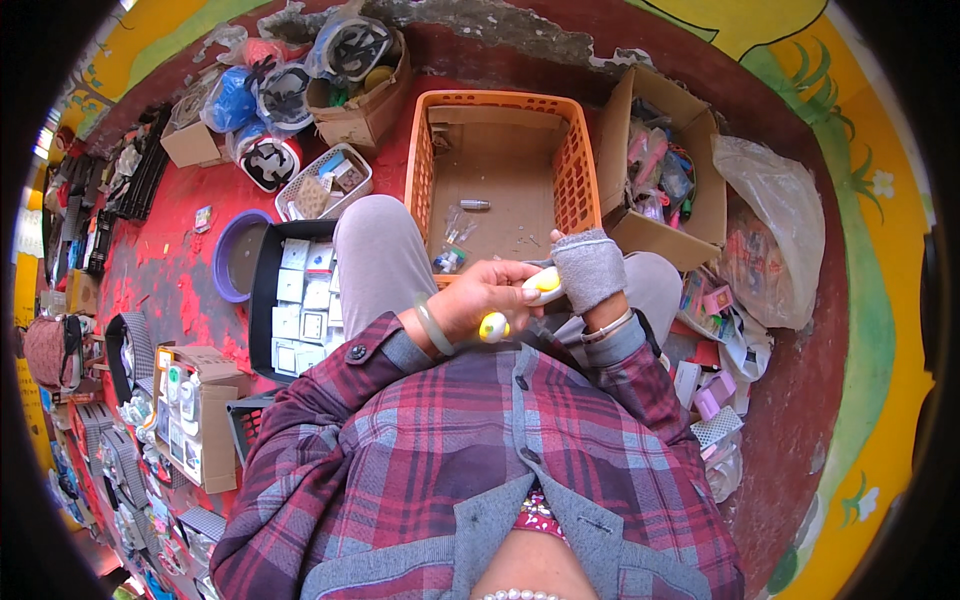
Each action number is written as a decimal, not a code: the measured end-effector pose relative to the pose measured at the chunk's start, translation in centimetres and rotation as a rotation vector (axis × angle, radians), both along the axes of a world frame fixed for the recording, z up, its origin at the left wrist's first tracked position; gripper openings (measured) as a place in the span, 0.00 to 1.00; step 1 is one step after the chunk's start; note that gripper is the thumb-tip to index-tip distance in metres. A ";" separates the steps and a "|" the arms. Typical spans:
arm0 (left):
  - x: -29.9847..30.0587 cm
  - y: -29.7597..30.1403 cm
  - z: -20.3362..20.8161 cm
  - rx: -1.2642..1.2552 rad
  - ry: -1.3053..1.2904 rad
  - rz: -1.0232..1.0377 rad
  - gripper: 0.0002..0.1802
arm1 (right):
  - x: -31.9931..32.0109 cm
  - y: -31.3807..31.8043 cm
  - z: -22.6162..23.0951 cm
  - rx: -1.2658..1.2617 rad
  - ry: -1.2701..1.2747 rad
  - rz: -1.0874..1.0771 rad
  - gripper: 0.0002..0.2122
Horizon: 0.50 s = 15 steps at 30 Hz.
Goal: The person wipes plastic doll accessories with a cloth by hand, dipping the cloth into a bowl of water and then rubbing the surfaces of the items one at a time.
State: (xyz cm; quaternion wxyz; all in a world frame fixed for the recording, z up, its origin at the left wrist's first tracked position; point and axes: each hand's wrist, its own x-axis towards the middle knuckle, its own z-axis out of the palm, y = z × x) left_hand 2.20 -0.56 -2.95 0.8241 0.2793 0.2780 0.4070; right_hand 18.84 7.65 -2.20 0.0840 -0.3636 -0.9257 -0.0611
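Note:
In front of my lap, my left hand [475, 298], with a pale bangle at the wrist, is closed, its thumb and fingers pinching a small white and yellow plastic piece [543, 286]. My right hand [590, 275] wears a grey fingerless glove and is curled against the other end of that piece. Most of its fingers are hidden. Just below my left hand shows a small round white and yellow thing [493, 327]; what supports it is unclear. Beyond my hands stands an orange plastic basket [418, 170], lined with cardboard, holding a small metal cylinder [474, 204] and little bagged parts [450, 260].
A black tray [262, 300] of white square boxes lies beside my left leg, near a purple basin [222, 255]. Open cardboard boxes [620, 130] [370, 125] flank the basket. A clear plastic bag [770, 230] sits at the right by the painted wall. More goods crowd the left.

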 end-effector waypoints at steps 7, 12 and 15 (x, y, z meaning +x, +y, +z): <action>0.1 0.3 0.3 0.072 0.117 0.092 0.19 | -0.9 -2.1 -0.8 -0.020 0.349 0.116 0.08; 0.5 0.2 -0.1 0.273 0.256 0.106 0.20 | -1.1 -2.2 -0.5 0.054 0.028 0.011 0.07; 0.4 0.0 0.0 0.397 0.503 0.056 0.21 | -1.0 -1.4 -1.2 -0.042 -0.031 -0.024 0.07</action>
